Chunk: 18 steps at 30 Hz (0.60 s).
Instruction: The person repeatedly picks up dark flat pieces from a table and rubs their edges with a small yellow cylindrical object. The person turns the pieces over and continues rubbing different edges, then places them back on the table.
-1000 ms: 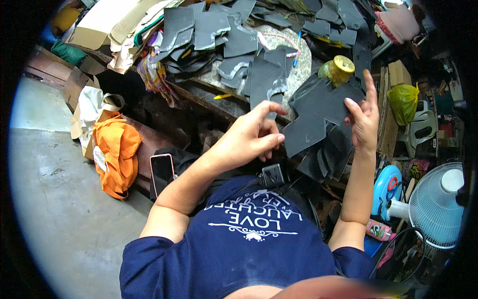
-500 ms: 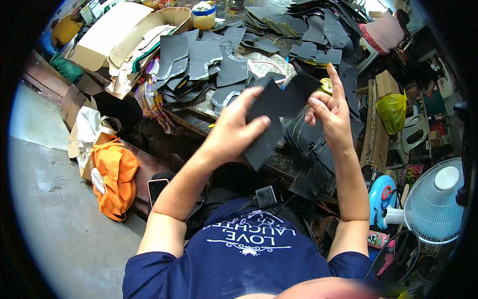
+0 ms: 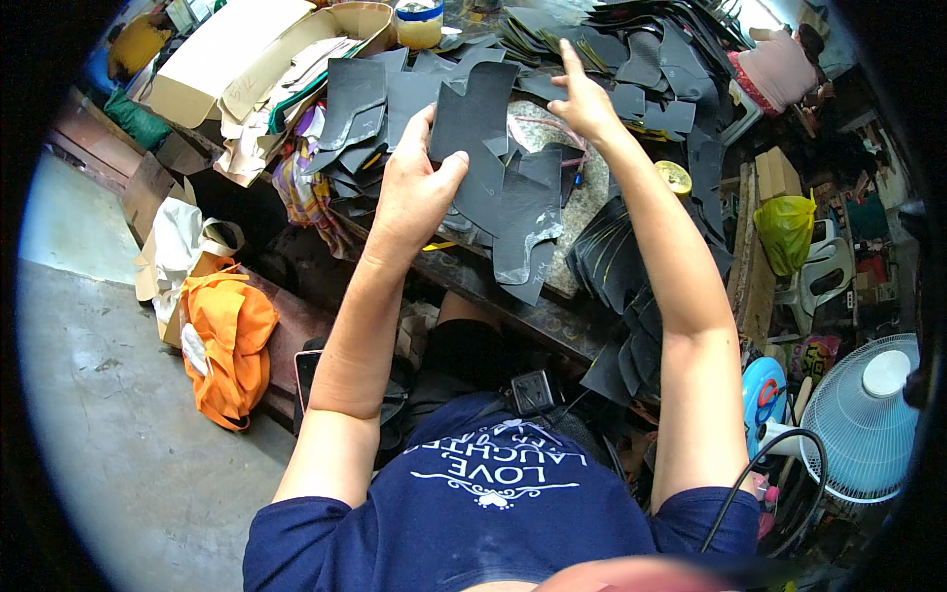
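Head view: left hand [image 3: 414, 192] had the dark sheet [image 3: 478, 109]

Thumb was over its left edge, a proper grip. The sheet was over the bench [image 3: 466, 268], just right of that hand, long side running away from the body. Right hand [image 3: 584, 104] was further off, past the sheet's right side, index finger stuck out, looked empty.

A dark workbench [image 3: 552, 326] is bearing overlapping flat black pieces [image 3: 355, 94] in loose piles. A pale speckled slab [image 3: 596, 189] is lying among them, partly covered. A fanned black stack [image 3: 604, 252] is resting to its right; a yellow-topped container [image 3: 674, 178] is standing behind the stack, a blue-rimmed jar [image 3: 419, 28] farther back.
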Available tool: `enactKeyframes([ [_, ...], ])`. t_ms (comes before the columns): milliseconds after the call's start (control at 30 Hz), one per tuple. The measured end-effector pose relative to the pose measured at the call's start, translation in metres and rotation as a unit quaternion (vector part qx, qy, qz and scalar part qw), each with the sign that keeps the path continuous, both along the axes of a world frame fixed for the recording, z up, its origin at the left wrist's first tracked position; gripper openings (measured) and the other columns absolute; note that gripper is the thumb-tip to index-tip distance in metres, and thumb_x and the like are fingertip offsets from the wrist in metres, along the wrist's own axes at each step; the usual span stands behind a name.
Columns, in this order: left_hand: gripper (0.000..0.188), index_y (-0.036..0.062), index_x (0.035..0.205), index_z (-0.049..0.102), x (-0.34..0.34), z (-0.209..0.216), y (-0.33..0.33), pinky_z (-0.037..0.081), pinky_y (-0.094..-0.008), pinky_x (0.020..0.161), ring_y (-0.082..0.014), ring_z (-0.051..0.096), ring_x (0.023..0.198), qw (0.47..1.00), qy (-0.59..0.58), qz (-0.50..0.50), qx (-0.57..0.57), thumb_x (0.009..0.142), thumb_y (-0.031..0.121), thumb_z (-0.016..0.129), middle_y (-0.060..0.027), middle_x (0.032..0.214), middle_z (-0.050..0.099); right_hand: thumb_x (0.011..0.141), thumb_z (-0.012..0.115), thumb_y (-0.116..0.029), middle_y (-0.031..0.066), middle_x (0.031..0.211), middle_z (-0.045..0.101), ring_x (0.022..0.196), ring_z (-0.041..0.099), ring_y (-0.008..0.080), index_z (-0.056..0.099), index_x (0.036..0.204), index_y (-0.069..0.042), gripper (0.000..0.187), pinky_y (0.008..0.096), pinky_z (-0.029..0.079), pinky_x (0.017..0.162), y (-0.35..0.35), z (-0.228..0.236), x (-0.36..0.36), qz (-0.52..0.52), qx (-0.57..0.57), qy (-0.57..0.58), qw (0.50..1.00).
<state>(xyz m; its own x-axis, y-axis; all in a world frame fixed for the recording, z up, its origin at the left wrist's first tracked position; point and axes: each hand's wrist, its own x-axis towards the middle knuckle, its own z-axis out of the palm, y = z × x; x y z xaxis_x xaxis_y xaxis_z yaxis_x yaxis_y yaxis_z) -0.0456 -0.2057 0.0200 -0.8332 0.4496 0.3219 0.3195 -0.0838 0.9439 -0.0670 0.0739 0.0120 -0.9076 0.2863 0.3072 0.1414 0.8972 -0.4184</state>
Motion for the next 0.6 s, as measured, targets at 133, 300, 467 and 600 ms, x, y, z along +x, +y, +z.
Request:
enactKeyframes([
  [133, 0.054, -0.0078, 0.138, 0.041, -0.001, -0.001, 0.002, 0.043, -0.0285, 0.100, -0.0177, 0.054, 0.117, 0.999, -0.036, -0.008, 0.011, 0.087, -0.001, 0.059, -0.0151, 0.130, 0.055, 0.077, 0.060, 0.000, 0.0126, 0.117, 0.068, 0.106, 0.065, 0.0350, 0.012, 0.155, -0.030, 0.096, 0.0444, 0.050, 0.094, 0.004, -0.020, -0.027, -0.051, 0.077, -0.075, 0.993],
  [300, 0.055, -0.0081, 0.138, 0.040, -0.008, -0.007, 0.005, 0.043, -0.0285, 0.100, -0.0184, 0.054, 0.117, 0.999, -0.033, -0.016, 0.034, 0.087, 0.000, 0.060, -0.0158, 0.131, 0.055, 0.084, 0.051, -0.003, 0.0144, 0.102, 0.071, 0.094, 0.068, 0.0366, 0.029, 0.150, -0.032, 0.075, 0.0480, 0.053, 0.083, 0.020, -0.004, -0.032, -0.020, 0.218, -0.013, 0.976],
  [467, 0.057, -0.0082, 0.138, 0.040, -0.017, -0.012, 0.013, 0.044, -0.0283, 0.098, -0.0179, 0.055, 0.114, 0.999, -0.021, -0.025, -0.003, 0.086, 0.002, 0.062, -0.0161, 0.131, 0.055, 0.086, 0.055, -0.003, 0.0161, 0.104, 0.071, 0.094, 0.069, 0.0337, 0.040, 0.146, -0.029, 0.067, 0.0444, 0.054, 0.083, 0.014, 0.054, 0.022, -0.041, 0.222, 0.024, 0.974],
  [600, 0.059, -0.0088, 0.138, 0.039, -0.014, -0.017, 0.018, 0.045, -0.0281, 0.096, -0.0169, 0.056, 0.111, 0.995, -0.067, -0.062, -0.048, 0.086, 0.003, 0.064, -0.0165, 0.130, 0.055, 0.079, 0.051, 0.002, 0.0217, 0.088, 0.069, 0.083, 0.067, 0.0391, 0.038, 0.146, -0.009, 0.069, 0.0450, 0.052, 0.074, -0.012, 0.081, 0.096, 0.101, 0.087, 0.172, 0.976],
])
